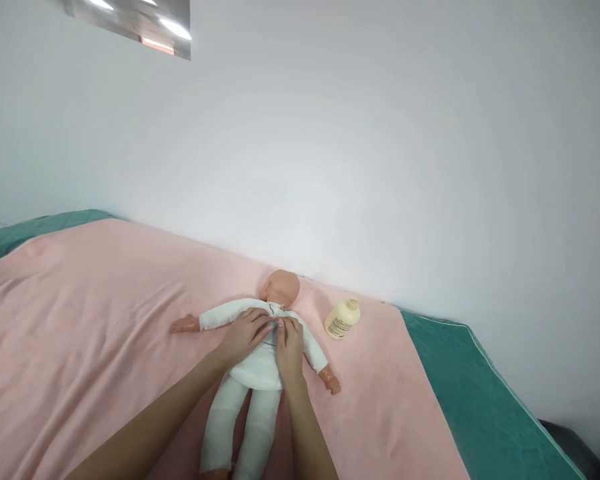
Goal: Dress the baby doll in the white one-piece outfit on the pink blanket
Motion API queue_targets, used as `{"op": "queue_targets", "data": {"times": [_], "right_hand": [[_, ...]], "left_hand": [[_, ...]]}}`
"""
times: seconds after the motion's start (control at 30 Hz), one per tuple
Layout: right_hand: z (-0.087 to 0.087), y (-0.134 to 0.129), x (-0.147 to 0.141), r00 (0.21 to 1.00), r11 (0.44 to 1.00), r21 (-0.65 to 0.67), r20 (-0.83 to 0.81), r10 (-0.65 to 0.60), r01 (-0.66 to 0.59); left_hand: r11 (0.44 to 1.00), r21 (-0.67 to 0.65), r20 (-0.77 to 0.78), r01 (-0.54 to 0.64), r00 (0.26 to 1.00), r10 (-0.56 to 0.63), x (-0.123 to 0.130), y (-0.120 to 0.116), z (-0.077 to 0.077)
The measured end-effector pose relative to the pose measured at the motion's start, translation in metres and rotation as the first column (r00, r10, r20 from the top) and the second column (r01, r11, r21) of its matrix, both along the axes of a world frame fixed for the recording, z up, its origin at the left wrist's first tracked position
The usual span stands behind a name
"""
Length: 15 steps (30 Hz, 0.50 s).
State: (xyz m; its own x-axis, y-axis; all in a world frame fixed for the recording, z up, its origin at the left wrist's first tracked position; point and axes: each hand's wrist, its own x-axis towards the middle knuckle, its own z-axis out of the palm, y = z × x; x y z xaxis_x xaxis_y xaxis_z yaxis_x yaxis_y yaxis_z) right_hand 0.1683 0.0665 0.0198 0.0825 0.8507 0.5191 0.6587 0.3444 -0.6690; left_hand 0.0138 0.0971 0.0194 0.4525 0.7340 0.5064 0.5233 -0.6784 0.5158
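A doll [257, 373] with a white cloth body and bare plastic head, hands and feet lies on a pink cloth, arms spread and head toward the wall. No facial features show on its smooth head [283, 285]. My left hand [246, 335] rests on the left side of its upper torso, fingers stretched over the white cloth. On the right side of the torso lies my right hand [290, 341], fingers flat near the doll's shoulder. The fingertips of both hands almost meet at the middle, just below the neck. Neither hand holds anything visible.
To the right of the doll, a cream bottle [343, 319] with printed text stands on the pink cloth [90, 320]. Green padded fabric [460, 373] shows beyond the cloth on both sides. A white wall [330, 133] rises directly behind.
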Motion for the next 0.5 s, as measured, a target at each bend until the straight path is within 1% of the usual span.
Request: {"op": "queue_targets", "data": {"times": [0.13,0.27,0.37,0.5], "right_hand": [[-0.011,0.005,-0.003,0.998,1.0,-0.012,0.051,-0.025,0.025],[-0.018,0.005,-0.003,0.997,1.0,-0.007,0.074,-0.029,0.03],[-0.021,0.005,-0.002,0.997,1.0,0.007,0.078,-0.03,0.03],[-0.027,0.004,0.0,0.995,0.998,0.05,0.09,-0.04,0.035]], "left_hand": [[0.998,-0.057,-0.038,-0.011,0.999,0.009,0.004,0.001,-0.006],[0.997,-0.078,-0.067,-0.026,0.998,0.021,0.005,0.0,-0.006],[0.998,-0.056,-0.059,-0.037,0.998,0.033,0.006,0.0,-0.007],[0.996,0.029,-0.042,-0.081,0.996,0.082,0.007,0.001,-0.012]]}}
